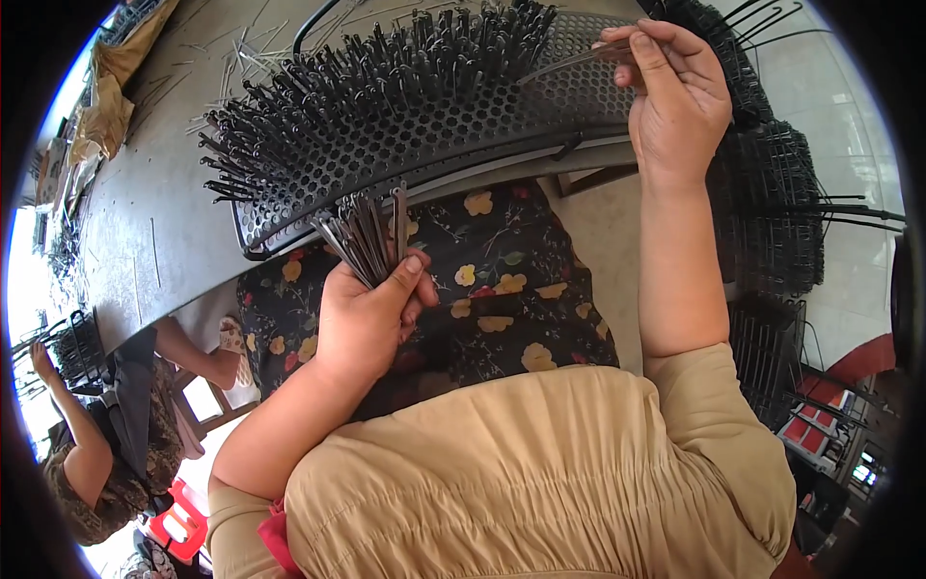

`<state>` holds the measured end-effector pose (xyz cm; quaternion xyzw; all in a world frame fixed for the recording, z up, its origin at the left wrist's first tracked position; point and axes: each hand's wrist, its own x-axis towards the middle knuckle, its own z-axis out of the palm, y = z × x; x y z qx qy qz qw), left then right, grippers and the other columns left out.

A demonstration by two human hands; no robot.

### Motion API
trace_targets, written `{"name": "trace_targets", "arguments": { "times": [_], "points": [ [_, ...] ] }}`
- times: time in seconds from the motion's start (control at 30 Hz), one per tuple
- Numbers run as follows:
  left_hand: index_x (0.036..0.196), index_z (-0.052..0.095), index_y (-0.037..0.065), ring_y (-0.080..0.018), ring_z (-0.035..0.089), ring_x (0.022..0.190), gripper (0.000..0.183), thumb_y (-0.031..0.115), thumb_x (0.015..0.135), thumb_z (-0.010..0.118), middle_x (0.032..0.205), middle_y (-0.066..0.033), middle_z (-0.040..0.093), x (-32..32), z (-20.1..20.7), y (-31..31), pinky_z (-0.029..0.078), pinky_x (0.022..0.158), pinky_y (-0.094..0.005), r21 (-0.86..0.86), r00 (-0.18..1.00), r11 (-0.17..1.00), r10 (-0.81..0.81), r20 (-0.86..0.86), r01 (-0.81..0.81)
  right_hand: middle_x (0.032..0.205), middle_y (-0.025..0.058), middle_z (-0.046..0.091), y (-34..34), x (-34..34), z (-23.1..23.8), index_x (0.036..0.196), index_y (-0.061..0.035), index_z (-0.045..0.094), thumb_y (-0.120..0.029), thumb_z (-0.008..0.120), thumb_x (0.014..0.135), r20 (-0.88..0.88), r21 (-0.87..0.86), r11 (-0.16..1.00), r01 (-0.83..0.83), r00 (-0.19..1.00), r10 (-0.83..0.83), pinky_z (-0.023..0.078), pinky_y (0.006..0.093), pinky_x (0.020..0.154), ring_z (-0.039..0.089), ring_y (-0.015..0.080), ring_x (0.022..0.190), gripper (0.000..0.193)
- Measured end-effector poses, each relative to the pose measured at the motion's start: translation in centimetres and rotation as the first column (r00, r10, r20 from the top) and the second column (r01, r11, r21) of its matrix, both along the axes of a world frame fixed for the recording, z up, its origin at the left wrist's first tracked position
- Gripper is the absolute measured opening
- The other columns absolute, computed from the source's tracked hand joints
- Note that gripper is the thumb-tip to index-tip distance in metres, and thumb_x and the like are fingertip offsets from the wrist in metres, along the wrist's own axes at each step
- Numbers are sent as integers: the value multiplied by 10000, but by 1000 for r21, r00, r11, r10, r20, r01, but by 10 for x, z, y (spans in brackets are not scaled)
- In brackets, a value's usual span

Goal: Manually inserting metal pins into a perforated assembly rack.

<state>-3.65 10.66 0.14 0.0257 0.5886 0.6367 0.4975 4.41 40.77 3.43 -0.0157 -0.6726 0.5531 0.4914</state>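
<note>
Black rods [386,79] in perforated tray [590,98]

Bench [145,241]: tray [598,104] along its edge
Tray: rods [386,77] standing in it
Left hand [371,309]: before the tray, around a bundle [367,232]
Right hand [685,106]: at tray's right end
Racks [772,207]: right of tray

Thin metal rods [365,239] — bunched in left hand [365,311], black perforated tray [386,152] — partly filled with rods
</note>
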Motion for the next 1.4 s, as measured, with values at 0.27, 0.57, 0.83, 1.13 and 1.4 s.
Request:
{"name": "trace_targets", "arguments": {
  "times": [0.27,0.57,0.83,1.13,1.4],
  "points": [
    [967,624,34,-49,462,495,101,118,976,570,695,-38,624,-1,-2,-3,352,404,-193,-15,999,999,-39,-1,39,875,102,687,-32,-12,23,957,-10,637,13,676,879,216,28,980,196,956,-197,518,295,588,671,165,780,90],
    [952,621,37,-46,455,499,89,110,974,575,694,-33,623,0,1,-1,352,413,-196,-39,998,998,-57,-22,56,961,111,719,-27,-12,2,1006,32,668,38,608,925,238,405,914,-33,969,-71,551,212,756,683,122,851,101],
    [949,617,37,-57,450,498,72,96,970,582,689,-43,627,1,1,-1,350,438,-210,-84,995,992,-92,-25,90,829,132,722,-32,-27,34,965,4,723,8,684,857,278,640,768,-6,934,-224,523,418,889,713,264,855,115],
    [954,614,34,-59,454,509,65,91,965,585,699,-46,628,-1,-2,-3,354,451,-209,-72,997,994,-82,0,82,824,150,723,-37,-30,44,999,-3,732,-25,701,855,432,514,856,-55,879,-203,435,464,1053,672,292,1064,148],
    [965,624,39,-53,456,515,81,101,973,573,716,-39,632,2,5,-2,354,449,-203,-46,995,994,-101,6,101,926,95,707,-95,2,5,1069,37,662,13,633,916,399,-25,995,92,914,-74,549,235,757,675,130,854,157]
  ]
}}
